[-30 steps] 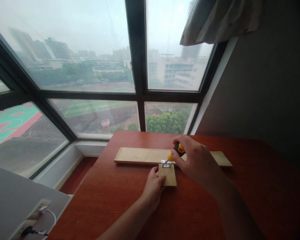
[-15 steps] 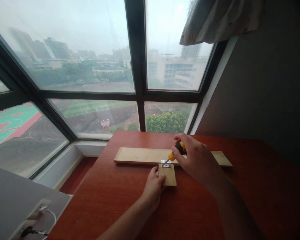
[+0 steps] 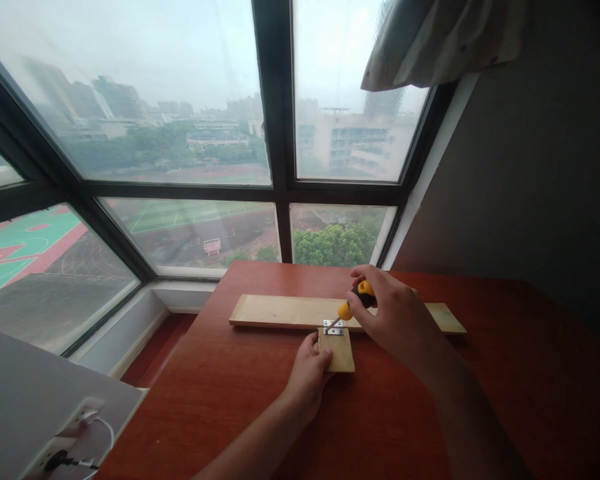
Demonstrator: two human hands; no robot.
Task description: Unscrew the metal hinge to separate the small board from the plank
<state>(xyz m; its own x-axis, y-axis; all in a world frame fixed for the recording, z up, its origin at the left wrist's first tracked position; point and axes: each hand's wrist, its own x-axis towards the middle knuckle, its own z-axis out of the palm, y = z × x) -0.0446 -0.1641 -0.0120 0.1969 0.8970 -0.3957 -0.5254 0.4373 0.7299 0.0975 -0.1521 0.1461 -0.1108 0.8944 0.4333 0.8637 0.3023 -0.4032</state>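
A long pale wooden board (image 3: 280,311) lies across the red-brown table (image 3: 410,413). A small wooden block (image 3: 340,355) butts against its near edge, and a small metal hinge (image 3: 333,327) bridges the two. My right hand (image 3: 395,317) is closed round a screwdriver with a yellow and black handle (image 3: 353,303); its tip rests on the hinge. My left hand (image 3: 306,371) presses its curled fingers against the left side of the small block.
A big window (image 3: 180,133) with dark frames rises beyond the table's far edge. A curtain (image 3: 430,40) hangs at top right beside a grey wall. At bottom left a grey surface carries a white socket (image 3: 73,427) with cables plugged in.
My right hand has risen slightly and turned with the screwdriver handle; the tip stays on the hinge. The left hand and the wood have not moved.
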